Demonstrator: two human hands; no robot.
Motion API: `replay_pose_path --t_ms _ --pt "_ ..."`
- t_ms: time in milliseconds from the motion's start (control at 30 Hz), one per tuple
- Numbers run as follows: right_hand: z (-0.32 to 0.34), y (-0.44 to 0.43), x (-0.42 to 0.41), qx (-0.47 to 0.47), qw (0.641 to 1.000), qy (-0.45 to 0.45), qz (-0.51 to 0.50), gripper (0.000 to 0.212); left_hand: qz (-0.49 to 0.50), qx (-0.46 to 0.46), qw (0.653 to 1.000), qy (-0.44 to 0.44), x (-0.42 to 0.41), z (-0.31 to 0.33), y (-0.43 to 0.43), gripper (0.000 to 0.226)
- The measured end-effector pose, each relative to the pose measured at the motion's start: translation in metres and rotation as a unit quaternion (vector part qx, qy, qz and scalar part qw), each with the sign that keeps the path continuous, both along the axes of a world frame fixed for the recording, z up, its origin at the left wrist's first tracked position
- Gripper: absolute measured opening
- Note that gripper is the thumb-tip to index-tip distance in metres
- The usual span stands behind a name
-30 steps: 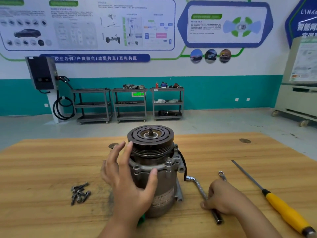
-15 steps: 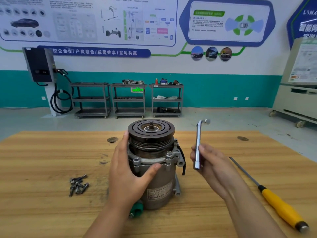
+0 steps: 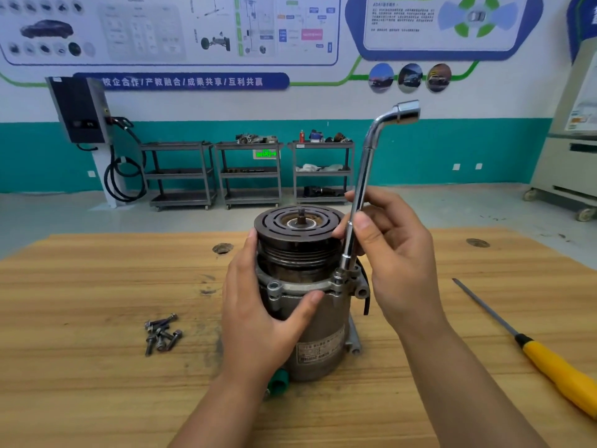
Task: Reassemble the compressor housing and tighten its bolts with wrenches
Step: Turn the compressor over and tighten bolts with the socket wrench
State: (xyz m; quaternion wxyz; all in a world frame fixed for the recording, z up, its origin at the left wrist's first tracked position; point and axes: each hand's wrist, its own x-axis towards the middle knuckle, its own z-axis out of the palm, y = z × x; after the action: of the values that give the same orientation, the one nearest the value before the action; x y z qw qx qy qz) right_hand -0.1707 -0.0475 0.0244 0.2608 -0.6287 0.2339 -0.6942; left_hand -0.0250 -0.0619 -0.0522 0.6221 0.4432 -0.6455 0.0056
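Fingers [image 3: 361,225] of the right hand [image 3: 399,253] pinch the shaft of the L-shaped socket wrench [image 3: 361,185], thumb in front and the others curled behind. The wrench stands nearly upright. Its lower end sits on a bolt [image 3: 338,280] in the flange at the compressor's right front, and its bent socket end is high above the compressor. The left hand [image 3: 258,315] wraps the left side of the compressor [image 3: 323,321]: the thumb lies across the front just under the flange and the other fingers curl up round the pulley's edge, steadying it. The compressor stands upright on the table [image 3: 97,383] between the two hands, pulley [image 3: 298,223] on top.

The housing looks closed, with its flange seated on the body, so the joining step seems done. Tightening appears to be only beginning, with the wrench on one bolt; whether that bolt is snug cannot be told. A small heap of loose bolts [image 3: 161,333] lies on the table well to the left of the compressor, which suggests several are yet to be fitted and tightened. How many flange holes are already filled is not clear. A yellow-handled screwdriver [image 3: 555,367] lies well to the compressor's right, untouched.
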Motion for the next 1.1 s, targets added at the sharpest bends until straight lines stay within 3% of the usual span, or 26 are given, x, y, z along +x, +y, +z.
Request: replay_pose_path --t_ms 200,400,500,600,667,767,900,1100 --pt "-0.003 -0.004 -0.002 0.011 1.0 0.012 -0.005 0.015 -0.002 -0.003 1.0 -0.003 0.0 0.001 0.0 0.088" --pt "0.013 -0.009 -0.016 0.029 0.987 0.157 -0.03 0.008 -0.003 -0.003 1.0 0.018 -0.002 0.015 0.012 0.078" --pt "0.031 -0.015 -0.028 0.051 0.963 0.264 -0.024 0.007 0.029 -0.094 0.994 0.053 -0.005 0.058 0.015 0.047" --pt "0.041 -0.021 -0.034 0.075 0.947 0.312 0.018 0.026 -0.062 -0.044 0.996 0.05 -0.008 0.109 0.012 0.014" --pt "0.043 -0.023 -0.035 0.07 0.946 0.315 0.037 0.031 -0.173 0.047 0.984 0.022 -0.012 0.128 0.009 0.009" --pt "0.043 -0.027 -0.037 0.062 0.943 0.323 0.049 0.037 -0.224 0.122 0.966 -0.037 -0.016 0.134 0.003 0.018" --pt "0.037 -0.036 -0.038 0.066 0.947 0.305 0.069 0.041 -0.275 0.136 0.952 -0.001 -0.01 0.131 -0.002 0.022" --pt "0.025 -0.045 -0.035 0.068 0.949 0.244 0.186 0.033 -0.298 0.168 0.939 0.02 -0.008 0.129 -0.005 0.024"
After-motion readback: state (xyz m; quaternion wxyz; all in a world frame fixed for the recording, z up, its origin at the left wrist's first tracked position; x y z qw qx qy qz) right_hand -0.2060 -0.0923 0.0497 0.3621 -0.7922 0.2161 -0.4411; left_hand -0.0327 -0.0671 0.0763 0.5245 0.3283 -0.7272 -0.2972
